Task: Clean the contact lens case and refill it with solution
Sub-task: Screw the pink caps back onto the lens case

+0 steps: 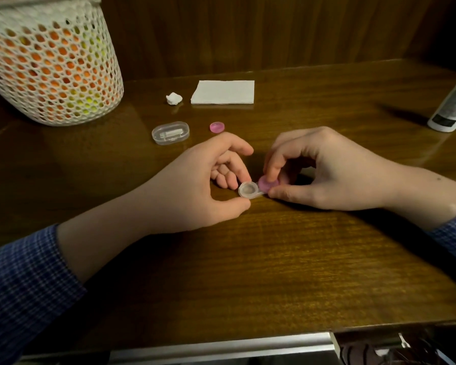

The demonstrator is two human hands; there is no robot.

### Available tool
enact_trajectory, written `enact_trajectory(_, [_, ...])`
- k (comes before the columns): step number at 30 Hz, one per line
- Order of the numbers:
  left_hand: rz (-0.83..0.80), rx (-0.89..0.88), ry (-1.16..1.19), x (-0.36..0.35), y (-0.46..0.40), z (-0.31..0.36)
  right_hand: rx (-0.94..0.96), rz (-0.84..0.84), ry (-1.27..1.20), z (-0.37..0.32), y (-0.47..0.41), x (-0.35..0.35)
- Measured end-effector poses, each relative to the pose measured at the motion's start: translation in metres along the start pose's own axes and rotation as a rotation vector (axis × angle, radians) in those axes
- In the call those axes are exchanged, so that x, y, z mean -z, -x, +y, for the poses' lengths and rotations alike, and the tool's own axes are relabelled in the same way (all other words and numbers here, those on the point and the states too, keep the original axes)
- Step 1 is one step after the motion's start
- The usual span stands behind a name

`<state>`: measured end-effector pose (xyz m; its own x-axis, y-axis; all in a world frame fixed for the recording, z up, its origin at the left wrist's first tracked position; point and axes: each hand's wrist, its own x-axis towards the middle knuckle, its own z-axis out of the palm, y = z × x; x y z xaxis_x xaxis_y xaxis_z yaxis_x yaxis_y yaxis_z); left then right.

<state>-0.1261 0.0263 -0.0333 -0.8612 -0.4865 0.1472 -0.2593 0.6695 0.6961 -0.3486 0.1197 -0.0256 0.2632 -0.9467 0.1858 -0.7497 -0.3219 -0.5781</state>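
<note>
So from my head cam here's the deal: the contact lens case (250, 190) sits low on the wooden table (287, 259), right in the middle between my two hands. It's a small translucent, whitish plastic thing, two round wells joined by a little bridge. The left well is uncapped and I can see straight down into it; whether there's liquid inside I honestly can't tell, it just looks cloudy-grey. The right well has a pink cap (267, 183) on it, round and kinda glossy.

My left hand (195, 185) pinches the open well between thumb and a fingertip, narrow grip, the other fingers curled loosely behind. My right hand (324, 172) has its thumb and fingers curled onto the pink cap, holding it from above and from the side.

The second pink cap (217, 127) lies loose on the table further back, well apart from the case. Just left of it there's a clear oval plastic box (170, 133) with something pale inside. Behind those, a crumpled white wad (173, 98) and a folded white tissue (223, 92) side by side. A white mesh basket (48, 61) full of orange and yellow stuff stands at the far left, and a white bottle (452, 106) with a dark label stands at the right edge, partly cut off.
</note>
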Motion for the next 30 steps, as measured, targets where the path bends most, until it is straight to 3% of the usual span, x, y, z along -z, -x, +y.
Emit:
enact_trajectory(6, [0.0,-0.019,-0.063,0.003,-0.001,-0.007,-0.038,0.087,0.077,-0.001,-0.002,-0.002])
enact_trajectory(21, [0.146,0.041,-0.004,-0.003,-0.004,-0.009,-0.069,0.008,-0.109,-0.006,0.003,-0.005])
enact_trajectory(30, [0.149,0.027,0.01,-0.002,-0.003,-0.009,-0.034,0.093,-0.074,-0.009,-0.003,-0.018])
